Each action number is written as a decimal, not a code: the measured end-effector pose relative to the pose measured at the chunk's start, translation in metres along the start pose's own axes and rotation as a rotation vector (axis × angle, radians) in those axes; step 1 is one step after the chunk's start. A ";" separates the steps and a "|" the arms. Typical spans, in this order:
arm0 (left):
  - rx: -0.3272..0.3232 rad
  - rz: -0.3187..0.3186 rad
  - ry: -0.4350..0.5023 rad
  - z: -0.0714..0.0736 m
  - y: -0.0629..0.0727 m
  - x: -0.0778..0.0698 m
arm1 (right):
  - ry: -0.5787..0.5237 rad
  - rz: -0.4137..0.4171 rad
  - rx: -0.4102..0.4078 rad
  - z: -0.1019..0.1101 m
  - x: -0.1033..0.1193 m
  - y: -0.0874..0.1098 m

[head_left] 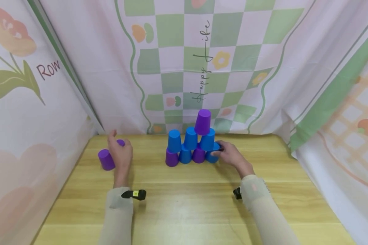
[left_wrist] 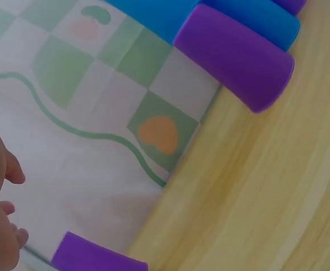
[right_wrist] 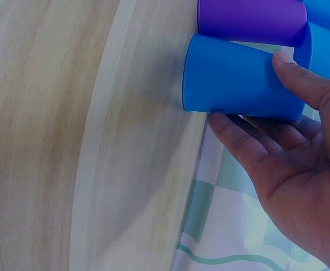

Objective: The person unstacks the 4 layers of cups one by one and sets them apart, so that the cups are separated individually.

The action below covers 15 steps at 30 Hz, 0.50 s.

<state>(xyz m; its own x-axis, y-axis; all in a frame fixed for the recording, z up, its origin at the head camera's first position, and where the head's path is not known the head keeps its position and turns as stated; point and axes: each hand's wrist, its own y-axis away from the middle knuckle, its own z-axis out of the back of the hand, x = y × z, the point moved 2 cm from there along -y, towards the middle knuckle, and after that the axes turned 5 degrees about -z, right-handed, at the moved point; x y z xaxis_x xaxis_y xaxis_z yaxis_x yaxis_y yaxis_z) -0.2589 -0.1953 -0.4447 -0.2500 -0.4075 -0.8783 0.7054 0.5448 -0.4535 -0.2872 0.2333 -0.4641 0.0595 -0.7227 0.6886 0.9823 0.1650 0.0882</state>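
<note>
My right hand is at the right end of a stack of upside-down cups, holding the blue cup of the bottom row. In the right wrist view the thumb lies on one side of that cup and the fingers on the other. Blue and purple cups alternate along the bottom row, starting with a purple cup on the left. Three blue cups form the second row, and a purple cup tops its right part. My left hand, holding nothing, has loose fingers beside a purple cup; another purple cup is partly hidden behind it.
The stack stands toward the back of the wooden table. A patterned curtain hangs right behind the table's back edge. White printed cloth closes the left side, and more cloth hangs on the right.
</note>
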 end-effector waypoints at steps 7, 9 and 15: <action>-0.010 -0.041 0.056 -0.005 0.007 -0.014 | -0.010 0.002 0.008 -0.001 0.000 0.001; 0.004 -0.050 0.067 -0.007 0.010 -0.018 | -0.006 0.001 0.007 -0.001 -0.001 0.000; 0.026 -0.086 0.102 -0.013 0.019 -0.033 | 0.000 -0.002 0.004 0.000 -0.002 -0.001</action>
<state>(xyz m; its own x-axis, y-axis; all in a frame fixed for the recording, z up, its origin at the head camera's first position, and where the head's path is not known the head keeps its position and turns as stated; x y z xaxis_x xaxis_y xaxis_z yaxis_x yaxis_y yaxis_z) -0.2462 -0.1618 -0.4263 -0.3754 -0.3747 -0.8478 0.6953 0.4911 -0.5249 -0.2885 0.2341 -0.4657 0.0575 -0.7233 0.6881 0.9818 0.1660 0.0924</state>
